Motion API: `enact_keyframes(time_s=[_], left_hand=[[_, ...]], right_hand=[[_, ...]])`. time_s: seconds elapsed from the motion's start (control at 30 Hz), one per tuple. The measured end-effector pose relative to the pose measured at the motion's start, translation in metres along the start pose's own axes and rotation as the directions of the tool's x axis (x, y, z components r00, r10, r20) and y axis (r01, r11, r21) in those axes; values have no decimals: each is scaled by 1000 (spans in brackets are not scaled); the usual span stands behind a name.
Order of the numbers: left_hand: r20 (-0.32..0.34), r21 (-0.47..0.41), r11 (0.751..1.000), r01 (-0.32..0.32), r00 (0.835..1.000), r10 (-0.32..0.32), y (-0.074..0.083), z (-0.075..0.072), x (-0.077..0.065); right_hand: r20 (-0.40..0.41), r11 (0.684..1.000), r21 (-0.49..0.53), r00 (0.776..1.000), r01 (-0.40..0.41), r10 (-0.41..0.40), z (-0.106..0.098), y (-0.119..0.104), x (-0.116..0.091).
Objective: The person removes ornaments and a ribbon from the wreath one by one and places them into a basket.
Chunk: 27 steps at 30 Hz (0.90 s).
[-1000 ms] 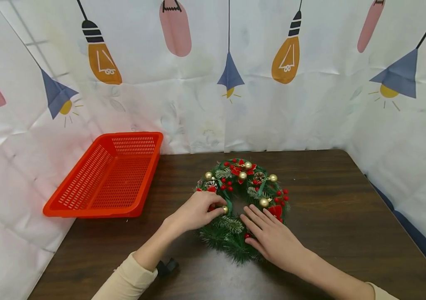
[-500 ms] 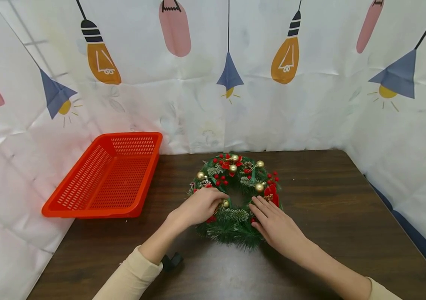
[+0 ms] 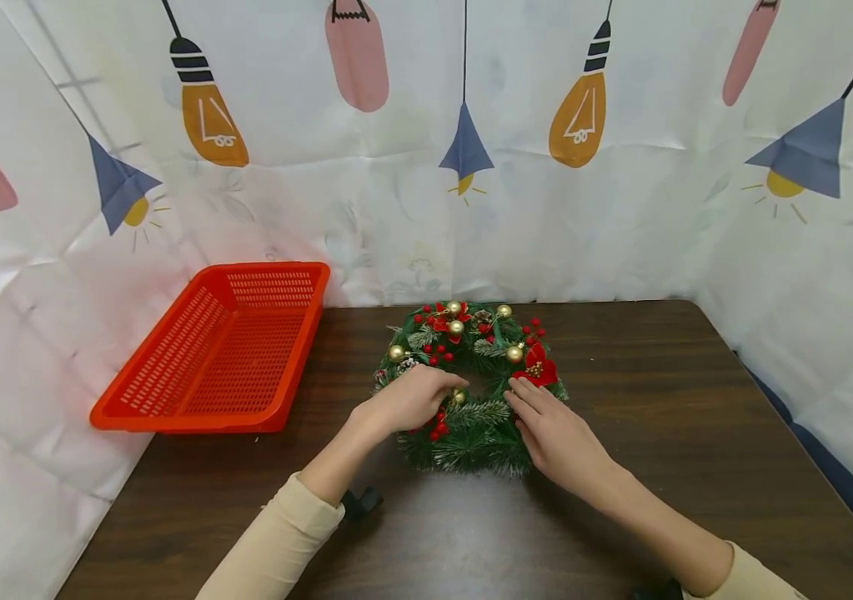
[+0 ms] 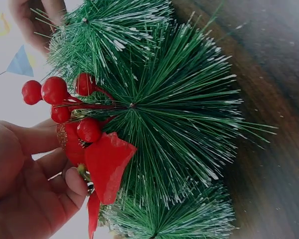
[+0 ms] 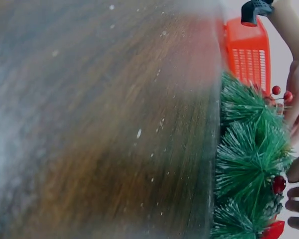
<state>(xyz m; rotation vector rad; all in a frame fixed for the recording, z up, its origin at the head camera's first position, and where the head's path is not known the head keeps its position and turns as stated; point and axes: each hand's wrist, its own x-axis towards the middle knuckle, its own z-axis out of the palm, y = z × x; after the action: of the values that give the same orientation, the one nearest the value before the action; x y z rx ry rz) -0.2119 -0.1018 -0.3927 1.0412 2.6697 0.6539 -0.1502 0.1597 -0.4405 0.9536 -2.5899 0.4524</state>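
A green wreath [image 3: 471,442] with frosted needles, red berries, red poinsettias and gold balls lies on the dark wooden table. My left hand [image 3: 411,398] grips its near left part with bent fingers, beside a small gold ball [image 3: 459,397]. Close up in the left wrist view, thumb and fingers lie around a red poinsettia [image 4: 109,162] under a cluster of red berries [image 4: 55,90]. My right hand [image 3: 564,442] rests on the wreath's right side, fingers straight, their tips just below another poinsettia [image 3: 537,367]. Its fingers [image 5: 298,191] show partly at the right wrist view's edge.
Back left stands a red plastic basket [image 3: 268,417] with perforated sides. A white cloth [image 3: 396,217] printed with lamps and bulbs hangs behind the table [image 3: 659,375]. By the left wrist is a black camera piece [image 3: 362,502].
The wreath has slid away from me and turned counterclockwise, its top ornaments shifting left. The left hand has moved forward and slightly right with it; the right hand has moved a little forward and right.
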Motion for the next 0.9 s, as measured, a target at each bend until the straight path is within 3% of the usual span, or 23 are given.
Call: enact_keyframes(time_s=[0.17,0.37,0.9], left_hand=[[4,-37,999,33,999,-33,0,-1,6],[9,-41,999,31,999,-31,-3,-1,9],[-49,-110,994,3,999,-9,-8,-2,4]], right_hand=[[33,998,68,999,-18,16,2,-4,2],[74,997,54,996,-51,47,4,-5,3],[58,997,45,997,-54,52,9,-2,2]])
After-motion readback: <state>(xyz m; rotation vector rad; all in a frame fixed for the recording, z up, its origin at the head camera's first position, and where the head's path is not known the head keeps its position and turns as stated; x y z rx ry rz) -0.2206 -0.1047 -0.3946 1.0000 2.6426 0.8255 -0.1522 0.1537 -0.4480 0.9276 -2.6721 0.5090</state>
